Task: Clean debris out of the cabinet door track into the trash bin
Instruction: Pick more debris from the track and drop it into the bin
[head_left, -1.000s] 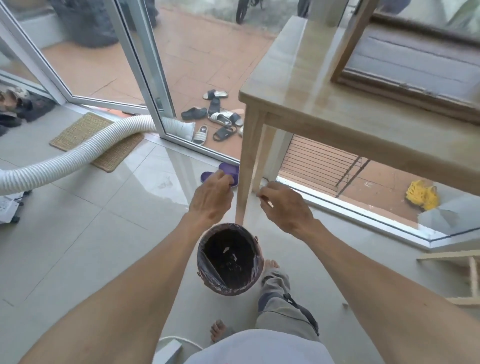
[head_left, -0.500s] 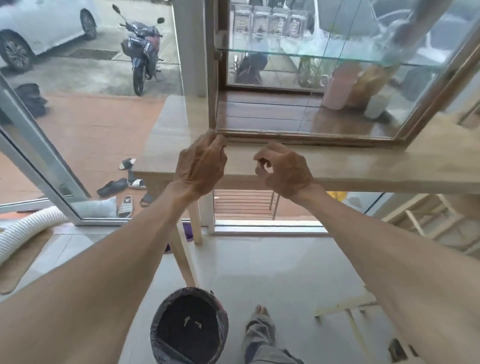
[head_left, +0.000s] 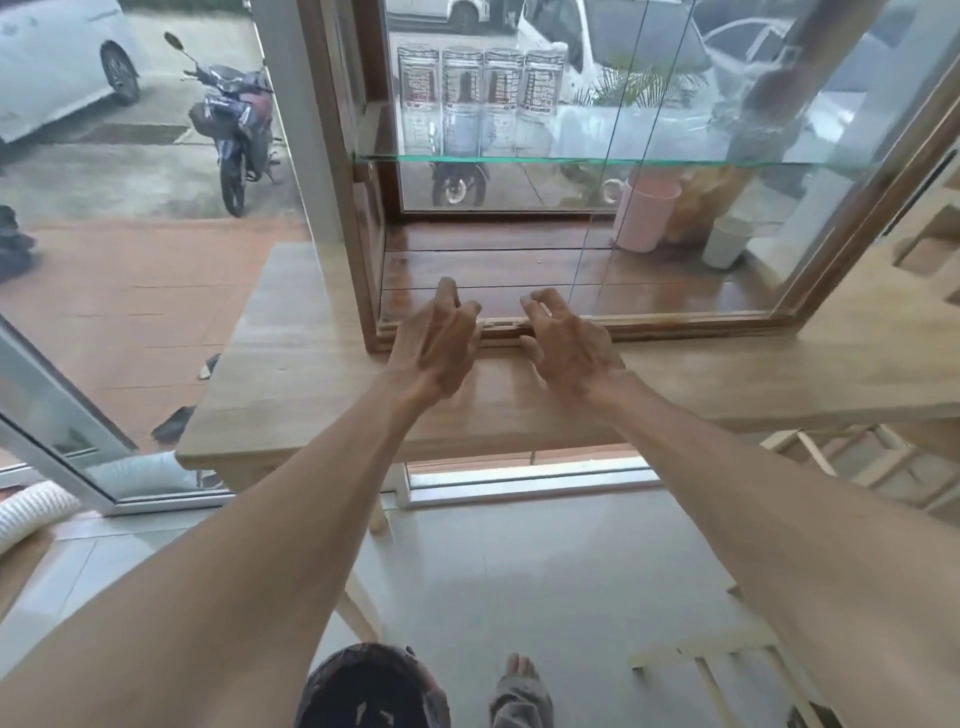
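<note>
My left hand (head_left: 436, 340) and right hand (head_left: 569, 348) are both stretched out near the middle of the frame, over the front edge of the cabinet (head_left: 363, 208) that sits on the wooden counter (head_left: 291, 364). The grip of each hand is apart: fingers spread and slightly curled, nothing held in either one. The fingertips of my left hand reach over the door track (head_left: 675, 325), the grooved wooden strip along the cabinet's bottom front; my right fingertips lie at the track too, just beside the left hand. Whether they actually press on the wood I cannot tell, since both hands are blurred.

Between the two hands a short bit of track shows, with pale flecks of debris (head_left: 501, 323) in it, too small to make out clearly. My hands cover the track right under them.

The trash bin (head_left: 363, 691) stands on the floor at the bottom edge of the frame, lined with a dark bag, its lower part cut off. Just right of it my bare foot (head_left: 519, 670) peeks out, also cut off. A pink cup (head_left: 647, 213) stands behind the cabinet's glass at upper right.
</note>
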